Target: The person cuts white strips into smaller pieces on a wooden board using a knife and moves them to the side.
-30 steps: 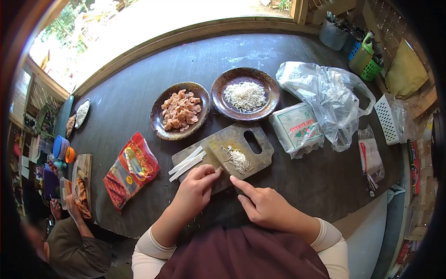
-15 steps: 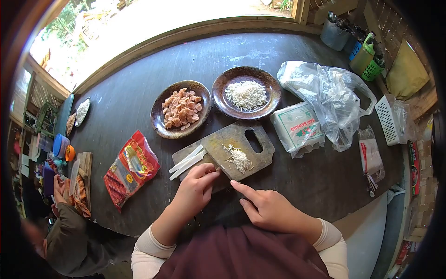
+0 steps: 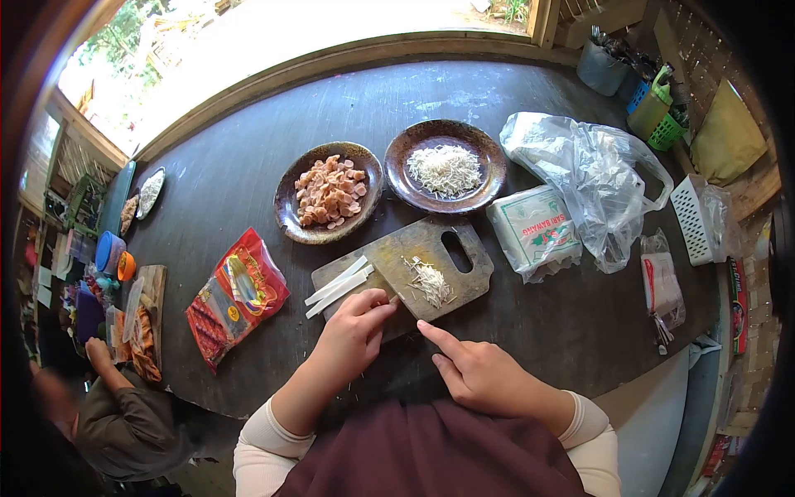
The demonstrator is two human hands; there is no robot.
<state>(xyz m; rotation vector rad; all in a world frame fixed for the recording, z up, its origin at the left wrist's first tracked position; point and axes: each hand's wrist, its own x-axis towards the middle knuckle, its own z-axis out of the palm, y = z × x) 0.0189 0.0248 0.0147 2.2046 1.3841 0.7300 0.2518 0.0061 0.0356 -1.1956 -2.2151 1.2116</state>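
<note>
On the wooden cutting board (image 3: 464, 302), a heap of thin pale slivers (image 3: 429, 283) lies below the handle hole. Several long white strips (image 3: 338, 287) rest on its left part. My left hand (image 3: 354, 331) is closed in a pinch at the board's near edge, beside the strips; what its fingertips hold is too small to make out. My right hand (image 3: 480, 373) is curled with its index finger stretched along what looks like a knife (image 3: 393, 292), seen edge-on as a thin dark line across the board. The knife's handle is hidden under the hand.
Behind the board stand a bowl of pinkish round slices (image 3: 331, 192) and a plate (image 3: 397, 186) of white slivers. A red food packet (image 3: 240, 294) lies left; plastic bags (image 3: 609, 182) and a wrapped white pack (image 3: 534, 228) lie right. Another person's arm (image 3: 124, 393) is at far left.
The view has shifted slightly, moving the table things a little to the right. My hands keep almost the same pose. The other person's arm at the left has changed position.
</note>
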